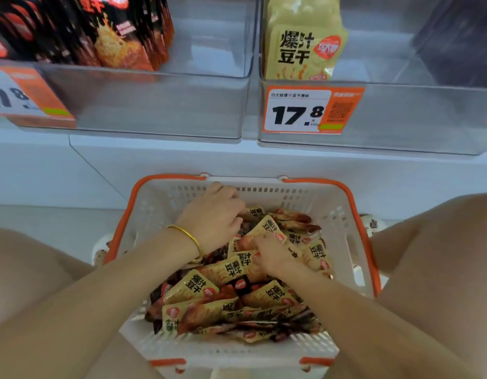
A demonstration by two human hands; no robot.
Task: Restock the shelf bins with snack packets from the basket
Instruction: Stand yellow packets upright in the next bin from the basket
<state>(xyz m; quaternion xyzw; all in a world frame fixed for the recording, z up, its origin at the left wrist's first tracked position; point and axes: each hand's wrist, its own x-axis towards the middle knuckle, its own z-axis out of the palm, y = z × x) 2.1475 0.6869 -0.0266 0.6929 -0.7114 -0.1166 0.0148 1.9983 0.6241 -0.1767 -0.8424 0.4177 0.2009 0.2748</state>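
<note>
The one basket (pixel 165 196) sits at 6 o'clock between our knees, so both hands reach it beneath two bins. Our left hand (pixel 212 222) curls into the heaped snack packets (pixel 198 288). Our right hand (pixel 272 258) clutches yellow ones, meant, we judge, for the yellow bin (pixel 401 119) at 1 o'clock, not the red bin (pixel 154 105) at 11. The packets are too many to count.
</note>
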